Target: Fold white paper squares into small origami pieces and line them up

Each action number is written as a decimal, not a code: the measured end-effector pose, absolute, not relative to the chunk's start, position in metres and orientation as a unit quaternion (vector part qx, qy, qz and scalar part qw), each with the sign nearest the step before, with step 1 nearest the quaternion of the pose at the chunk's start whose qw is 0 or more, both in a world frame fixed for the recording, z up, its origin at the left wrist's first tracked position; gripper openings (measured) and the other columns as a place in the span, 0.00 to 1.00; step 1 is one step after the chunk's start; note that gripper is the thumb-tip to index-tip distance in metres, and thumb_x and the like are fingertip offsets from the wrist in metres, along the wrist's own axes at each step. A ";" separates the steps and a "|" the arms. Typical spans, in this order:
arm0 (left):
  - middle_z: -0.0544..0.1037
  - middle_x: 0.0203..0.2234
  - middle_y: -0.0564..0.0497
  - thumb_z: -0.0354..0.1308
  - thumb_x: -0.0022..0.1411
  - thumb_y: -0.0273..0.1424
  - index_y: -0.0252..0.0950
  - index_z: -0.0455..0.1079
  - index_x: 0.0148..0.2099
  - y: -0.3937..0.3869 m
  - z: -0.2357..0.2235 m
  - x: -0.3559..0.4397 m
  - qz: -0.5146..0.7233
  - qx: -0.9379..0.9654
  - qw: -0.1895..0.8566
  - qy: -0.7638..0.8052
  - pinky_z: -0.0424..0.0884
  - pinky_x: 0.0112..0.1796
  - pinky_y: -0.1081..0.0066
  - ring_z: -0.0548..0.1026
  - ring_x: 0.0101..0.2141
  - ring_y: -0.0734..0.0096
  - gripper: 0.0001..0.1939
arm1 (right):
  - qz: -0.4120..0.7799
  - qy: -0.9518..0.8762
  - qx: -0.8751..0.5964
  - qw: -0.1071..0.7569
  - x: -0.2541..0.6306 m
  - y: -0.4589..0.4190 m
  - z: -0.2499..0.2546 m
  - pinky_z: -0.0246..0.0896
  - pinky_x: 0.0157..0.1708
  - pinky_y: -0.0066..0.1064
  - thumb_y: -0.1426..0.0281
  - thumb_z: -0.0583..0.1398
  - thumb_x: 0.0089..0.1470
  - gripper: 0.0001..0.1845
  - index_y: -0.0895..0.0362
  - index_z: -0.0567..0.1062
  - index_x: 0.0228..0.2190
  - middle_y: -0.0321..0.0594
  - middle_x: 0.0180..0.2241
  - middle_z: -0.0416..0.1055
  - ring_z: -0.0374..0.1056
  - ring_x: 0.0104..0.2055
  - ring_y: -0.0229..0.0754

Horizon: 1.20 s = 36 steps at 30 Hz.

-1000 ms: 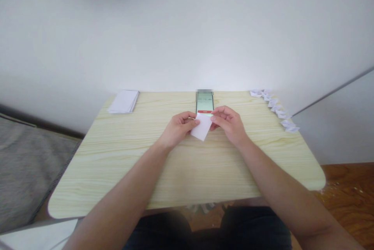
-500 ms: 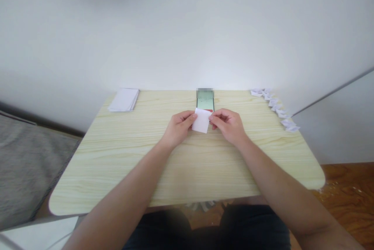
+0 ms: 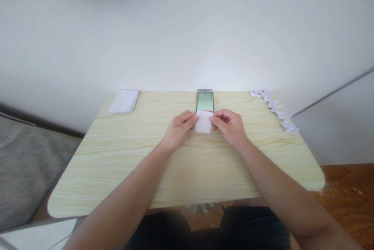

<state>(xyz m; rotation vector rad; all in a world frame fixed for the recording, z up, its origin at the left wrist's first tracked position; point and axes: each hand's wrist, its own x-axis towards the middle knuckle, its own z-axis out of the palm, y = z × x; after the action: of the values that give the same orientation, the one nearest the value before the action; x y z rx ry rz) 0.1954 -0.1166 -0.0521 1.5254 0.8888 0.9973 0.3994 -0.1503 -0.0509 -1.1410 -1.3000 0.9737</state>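
Note:
A small square of white paper [image 3: 202,123] is held over the middle of the table, roughly upright toward me. My left hand [image 3: 181,127] pinches its left edge between thumb and fingers. On the opposite edge, my right hand [image 3: 229,124] grips it the same way, with the thumb in front. Just behind the paper lies a phone [image 3: 205,105] with a greenish screen; the paper covers its near end. Whether the paper has several layers, I cannot tell.
The pale wood-grain table [image 3: 131,164] stands against a white wall [image 3: 187,27]. At its back left lies a stack of white paper sheets [image 3: 124,101]. Several small folded paper shapes [image 3: 274,105] run along the right edge. Grey fabric [image 3: 32,164] is at the left.
The paper square has turned slightly and now sits straighter, its top edge nearly level. Both hands keep their hold and have barely moved.

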 end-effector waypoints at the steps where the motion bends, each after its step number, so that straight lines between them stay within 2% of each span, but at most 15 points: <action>1: 0.73 0.32 0.50 0.59 0.66 0.42 0.37 0.82 0.44 -0.117 -0.051 0.195 0.418 0.653 0.505 0.379 0.65 0.38 0.70 0.69 0.35 0.68 0.16 | 0.413 -0.547 -0.477 0.550 0.399 -0.151 -0.050 0.67 0.26 0.30 0.59 0.69 0.52 0.12 0.56 0.79 0.30 0.36 0.24 0.75 0.69 0.24 0.37; 3: 0.71 0.29 0.51 0.60 0.66 0.40 0.37 0.82 0.44 -0.118 -0.048 0.194 0.413 0.661 0.498 0.381 0.63 0.36 0.71 0.67 0.33 0.70 0.15 | 0.421 -0.542 -0.469 0.555 0.399 -0.152 -0.049 0.68 0.27 0.30 0.60 0.69 0.52 0.12 0.56 0.79 0.30 0.36 0.25 0.75 0.69 0.26 0.38; 6: 0.72 0.27 0.52 0.60 0.66 0.38 0.36 0.79 0.51 -0.120 -0.047 0.195 0.400 0.640 0.558 0.345 0.64 0.35 0.71 0.67 0.31 0.71 0.16 | 0.426 -0.545 -0.461 0.555 0.398 -0.153 -0.046 0.68 0.31 0.32 0.60 0.69 0.52 0.11 0.55 0.80 0.31 0.37 0.30 0.78 0.71 0.30 0.40; 9: 0.74 0.29 0.51 0.59 0.66 0.37 0.35 0.74 0.57 -0.122 -0.048 0.196 0.394 0.630 0.594 0.310 0.67 0.39 0.69 0.71 0.32 0.70 0.20 | 0.418 -0.576 -0.456 0.535 0.397 -0.156 -0.043 0.69 0.36 0.33 0.61 0.67 0.55 0.10 0.53 0.82 0.35 0.38 0.35 0.80 0.73 0.36 0.42; 12: 0.77 0.32 0.49 0.60 0.66 0.35 0.35 0.72 0.59 -0.123 -0.048 0.197 0.393 0.621 0.610 0.297 0.70 0.43 0.66 0.75 0.36 0.68 0.21 | 0.395 -0.617 -0.447 0.513 0.395 -0.159 -0.040 0.68 0.42 0.36 0.63 0.65 0.58 0.08 0.52 0.83 0.36 0.40 0.40 0.79 0.74 0.42 0.45; 14: 0.78 0.33 0.49 0.61 0.65 0.35 0.35 0.72 0.56 -0.124 -0.048 0.197 0.392 0.607 0.623 0.299 0.72 0.44 0.66 0.77 0.37 0.67 0.19 | 0.369 -0.643 -0.449 0.499 0.394 -0.160 -0.040 0.66 0.45 0.37 0.64 0.65 0.59 0.07 0.51 0.84 0.35 0.40 0.41 0.79 0.74 0.44 0.45; 17: 0.78 0.34 0.50 0.61 0.64 0.36 0.35 0.73 0.44 -0.123 -0.047 0.198 0.400 0.574 0.638 0.322 0.74 0.43 0.66 0.77 0.36 0.68 0.10 | 0.331 -0.676 -0.454 0.477 0.392 -0.161 -0.042 0.66 0.44 0.36 0.65 0.66 0.58 0.06 0.51 0.84 0.36 0.39 0.40 0.79 0.74 0.43 0.44; 21: 0.76 0.28 0.53 0.63 0.60 0.34 0.34 0.69 0.33 -0.120 -0.048 0.198 0.388 0.558 0.624 0.384 0.75 0.37 0.69 0.77 0.30 0.71 0.09 | 0.301 -0.715 -0.437 0.456 0.390 -0.161 -0.046 0.67 0.42 0.34 0.68 0.66 0.58 0.04 0.52 0.83 0.36 0.38 0.37 0.78 0.74 0.39 0.42; 24: 0.77 0.24 0.53 0.63 0.58 0.33 0.34 0.69 0.33 -0.119 -0.048 0.197 0.363 0.580 0.594 0.423 0.73 0.32 0.72 0.77 0.26 0.72 0.08 | 0.289 -0.731 -0.423 0.451 0.389 -0.161 -0.049 0.67 0.44 0.35 0.69 0.66 0.58 0.05 0.51 0.83 0.37 0.38 0.37 0.79 0.74 0.41 0.42; 30: 0.78 0.21 0.51 0.62 0.58 0.32 0.34 0.72 0.33 -0.116 -0.048 0.192 0.323 0.592 0.575 0.463 0.71 0.26 0.74 0.75 0.22 0.73 0.06 | 0.256 -0.761 -0.402 0.440 0.388 -0.161 -0.054 0.68 0.45 0.36 0.68 0.65 0.59 0.07 0.50 0.83 0.39 0.39 0.38 0.79 0.74 0.41 0.43; 36: 0.78 0.24 0.52 0.64 0.58 0.35 0.33 0.72 0.36 -0.114 -0.049 0.193 0.417 0.555 0.543 0.472 0.73 0.26 0.73 0.76 0.23 0.72 0.10 | 0.282 -0.699 -0.456 0.474 0.389 -0.162 -0.049 0.68 0.39 0.35 0.67 0.68 0.54 0.06 0.52 0.82 0.36 0.39 0.36 0.78 0.72 0.37 0.42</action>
<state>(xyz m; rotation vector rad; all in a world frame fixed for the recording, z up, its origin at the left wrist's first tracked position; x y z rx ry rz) 0.1934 -0.1136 -0.0490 1.3171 1.1214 0.9892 0.3891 -0.1619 -0.0490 -1.1163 -1.7093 0.6898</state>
